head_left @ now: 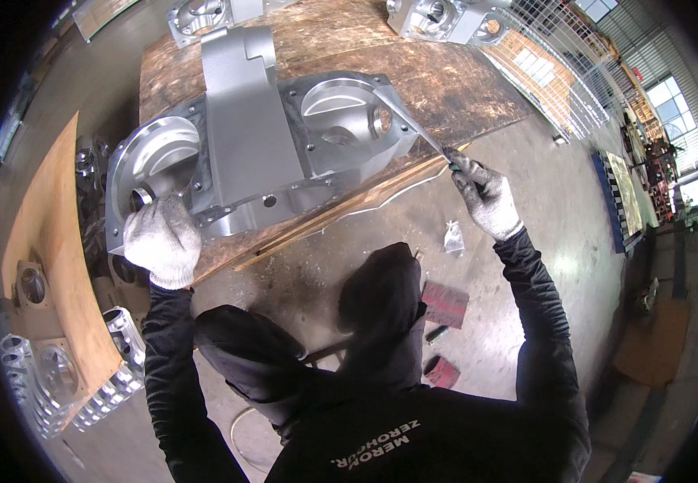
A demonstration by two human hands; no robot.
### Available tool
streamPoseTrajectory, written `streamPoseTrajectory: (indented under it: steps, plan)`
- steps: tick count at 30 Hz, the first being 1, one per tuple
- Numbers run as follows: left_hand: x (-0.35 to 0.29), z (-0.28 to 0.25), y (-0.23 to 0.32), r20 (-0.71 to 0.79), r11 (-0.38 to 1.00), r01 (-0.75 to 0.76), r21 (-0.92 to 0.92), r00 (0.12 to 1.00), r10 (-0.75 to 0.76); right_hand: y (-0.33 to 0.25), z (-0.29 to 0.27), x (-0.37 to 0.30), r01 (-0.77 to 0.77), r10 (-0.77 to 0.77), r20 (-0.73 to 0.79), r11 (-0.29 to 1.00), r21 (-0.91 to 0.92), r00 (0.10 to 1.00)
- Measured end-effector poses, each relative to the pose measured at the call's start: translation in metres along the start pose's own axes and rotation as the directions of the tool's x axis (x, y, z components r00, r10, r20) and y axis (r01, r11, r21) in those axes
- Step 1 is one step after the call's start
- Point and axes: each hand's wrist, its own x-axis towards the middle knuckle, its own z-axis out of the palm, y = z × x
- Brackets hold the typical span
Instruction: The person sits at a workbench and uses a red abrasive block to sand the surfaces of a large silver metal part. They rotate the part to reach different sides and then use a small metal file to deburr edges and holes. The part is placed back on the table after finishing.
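Note:
A large silver-grey metal casting (254,137) rests on a worn wooden tabletop. It has a round machined bore at each end and a raised flat block across its middle. My left hand (163,240), in a white work glove, is closed on the casting's near left edge beside the left bore. My right hand (484,193), also gloved and smudged dark, grips the end of a long, thin flat file (415,121). The blade reaches up and left to the casting's right bore. Whether its tip touches the metal, I cannot tell.
Similar castings (437,18) stand at the table's far side. Left of me, a curved brown board (52,266) stands among more metal parts (55,366). Dark red blocks (445,304) and a small plastic bag (453,237) lie on the floor. A wire mesh cage (554,68) stands at far right.

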Motion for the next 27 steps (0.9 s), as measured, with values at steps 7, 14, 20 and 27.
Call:
streamPoseTrajectory:
  steps: [7, 14, 20, 27]
  plan:
    - [0.002, 0.002, 0.0, -0.074, 0.998, -0.054, 0.018, 0.996, 0.055, 0.01, 0.017, 0.085, 0.167, -0.151, 0.075, 0.938, -0.303, 0.986]
    - [0.015, -0.006, -0.001, -0.004, 0.995, -0.093, 0.027, 0.996, 0.093, 0.043, 0.023, 0.138, 0.018, 0.002, 0.064, 0.948, -0.317, 0.998]
    - [0.002, 0.001, 0.002, -0.052, 0.998, -0.054, 0.04, 0.997, 0.057, 0.024, -0.01, 0.089, 0.168, -0.175, -0.029, 0.973, -0.155, 0.984]
    - [0.008, -0.005, 0.005, -0.027, 0.999, -0.028, 0.031, 0.999, 0.029, -0.111, 0.003, 0.088, 0.109, 0.067, 0.175, 0.555, -0.824, 0.982]
